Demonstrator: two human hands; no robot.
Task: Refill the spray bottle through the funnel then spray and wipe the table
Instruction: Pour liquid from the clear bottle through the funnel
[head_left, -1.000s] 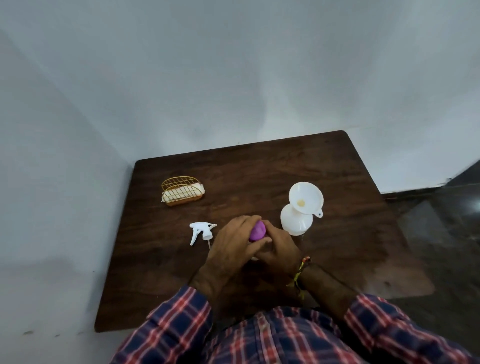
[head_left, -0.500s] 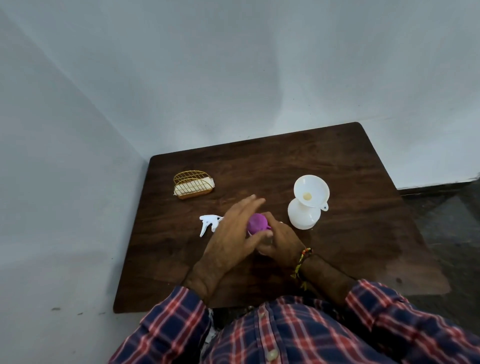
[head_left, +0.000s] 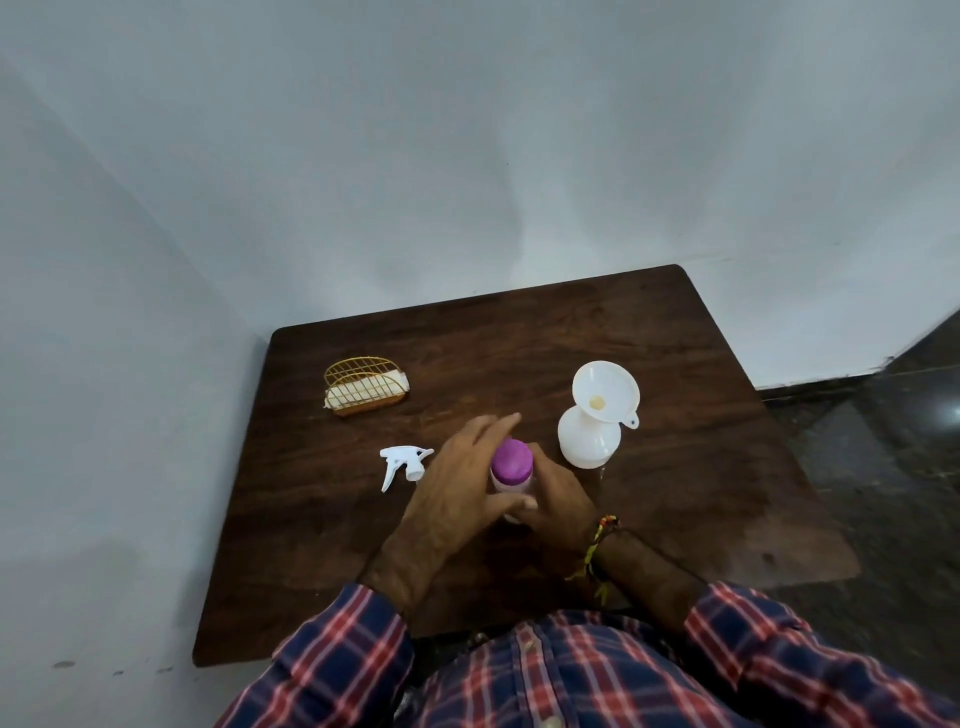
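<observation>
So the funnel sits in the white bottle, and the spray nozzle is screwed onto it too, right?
Not quite. The head view shows the funnel in the white bottle, but the spray nozzle lies loose on the table.

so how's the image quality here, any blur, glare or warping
Head view: dim, soft light, no hard shadows; a glare spot on the floor at the right edge. Wide-angle warp bends the wall corner and splays the table. The left hand over the purple cap looks slightly soft; funnel and trigger head read clearly.
</observation>
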